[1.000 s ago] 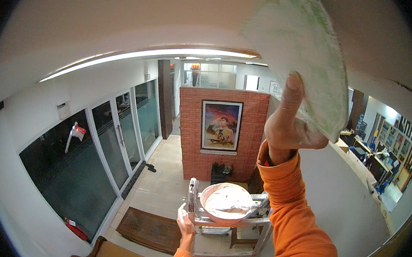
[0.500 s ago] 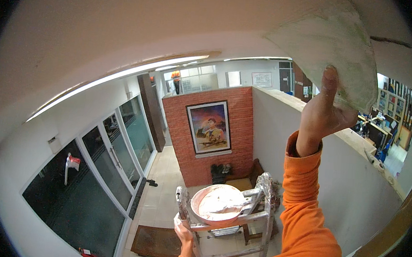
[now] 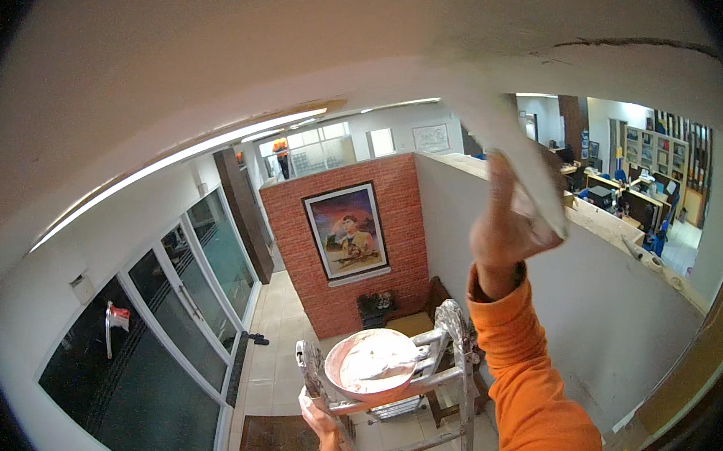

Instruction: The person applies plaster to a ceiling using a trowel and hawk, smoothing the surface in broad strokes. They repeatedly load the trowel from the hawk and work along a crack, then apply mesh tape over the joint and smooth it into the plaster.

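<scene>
My right hand [image 3: 509,219] is raised, closed on a flat pale putty spreader [image 3: 525,166], which is seen nearly edge-on below the ceiling [image 3: 442,30]; its upper part is blurred. A dark crack [image 3: 634,45] runs along the ceiling to the upper right. My left hand [image 3: 319,419], white-smeared, grips the left rail of a paint-spattered metal ladder [image 3: 458,408] low in the view. A pinkish bucket [image 3: 335,362] holding white paste with a tool in it sits on the top of the ladder.
A red brick partition [image 3: 403,228] with a framed picture stands ahead, beside a grey half wall [image 3: 590,308]. Glass doors [image 3: 206,286] are left, a wooden bench [image 3: 279,438] below, office desks [image 3: 649,195] right, a long ceiling light [image 3: 183,146] above left. A distant person [image 3: 281,157] wears orange.
My right hand has moved left and down with the spreader, now turned edge-on, showing more ceiling crack. The view has tilted; my left hand stays on the ladder.
</scene>
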